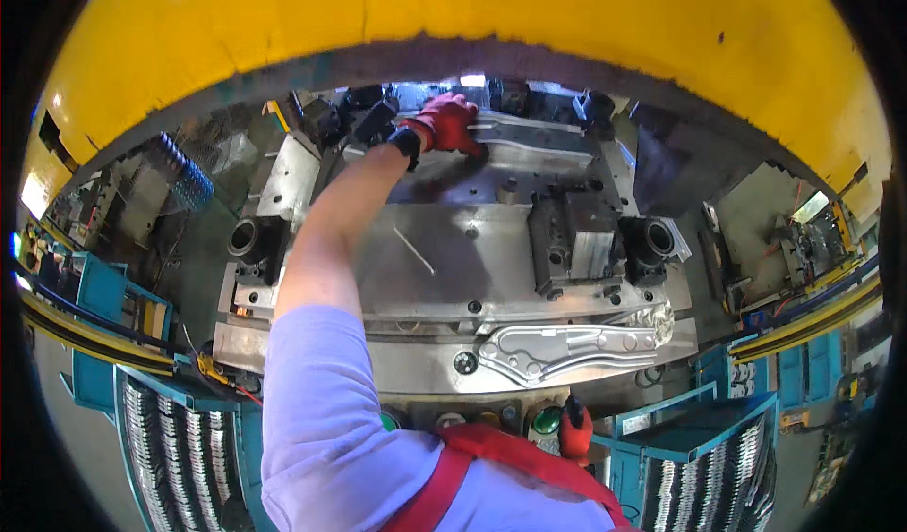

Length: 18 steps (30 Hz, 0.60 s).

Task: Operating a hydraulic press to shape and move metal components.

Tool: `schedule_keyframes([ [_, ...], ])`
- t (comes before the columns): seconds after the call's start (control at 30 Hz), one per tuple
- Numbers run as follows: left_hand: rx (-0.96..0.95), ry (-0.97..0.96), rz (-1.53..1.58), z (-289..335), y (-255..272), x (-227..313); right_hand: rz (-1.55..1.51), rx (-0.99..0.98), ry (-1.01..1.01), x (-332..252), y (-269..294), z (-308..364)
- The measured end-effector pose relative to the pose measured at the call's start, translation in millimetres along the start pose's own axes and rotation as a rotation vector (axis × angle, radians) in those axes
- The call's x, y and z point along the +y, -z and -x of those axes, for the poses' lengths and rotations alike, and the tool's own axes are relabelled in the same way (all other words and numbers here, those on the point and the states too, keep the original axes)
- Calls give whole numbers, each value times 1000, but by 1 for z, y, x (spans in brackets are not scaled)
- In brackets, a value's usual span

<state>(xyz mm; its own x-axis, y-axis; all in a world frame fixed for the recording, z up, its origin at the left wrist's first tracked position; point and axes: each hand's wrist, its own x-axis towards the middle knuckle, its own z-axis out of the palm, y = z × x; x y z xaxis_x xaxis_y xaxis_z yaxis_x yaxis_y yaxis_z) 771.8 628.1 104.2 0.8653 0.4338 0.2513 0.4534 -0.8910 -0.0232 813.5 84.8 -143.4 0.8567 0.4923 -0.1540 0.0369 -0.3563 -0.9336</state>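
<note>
My left arm stretches far across the press die [416,239]. My left hand [446,126], in a red glove with a dark wristband, touches or hovers at the left end of a long shaped metal panel [539,137] at the back of the die. Its fingers are too small and shaded to tell if they grip the panel. My right hand [574,433], also red-gloved, is low near the front edge, beside a green button [547,420]; its fingers are mostly hidden. A stamped metal part [567,352] with curved ribs and holes lies on the front ledge, just beyond my right hand.
A thin pale rod [414,251] lies on the die plate. A block [578,234] stands at the right, between round guide bushings [244,237]. The yellow press frame [453,8] arches overhead. Blue racks [179,395] full of stacked metal parts flank me on both sides.
</note>
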Motion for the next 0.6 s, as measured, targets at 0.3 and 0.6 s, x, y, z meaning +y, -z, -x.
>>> schedule_keyframes([
  [0.3,37,-110,65,-1,-8,-10,8,57,26,1,-2,8],
  [0.6,286,-78,-101,57,21,27,-84,52,46,63,12,1],
])
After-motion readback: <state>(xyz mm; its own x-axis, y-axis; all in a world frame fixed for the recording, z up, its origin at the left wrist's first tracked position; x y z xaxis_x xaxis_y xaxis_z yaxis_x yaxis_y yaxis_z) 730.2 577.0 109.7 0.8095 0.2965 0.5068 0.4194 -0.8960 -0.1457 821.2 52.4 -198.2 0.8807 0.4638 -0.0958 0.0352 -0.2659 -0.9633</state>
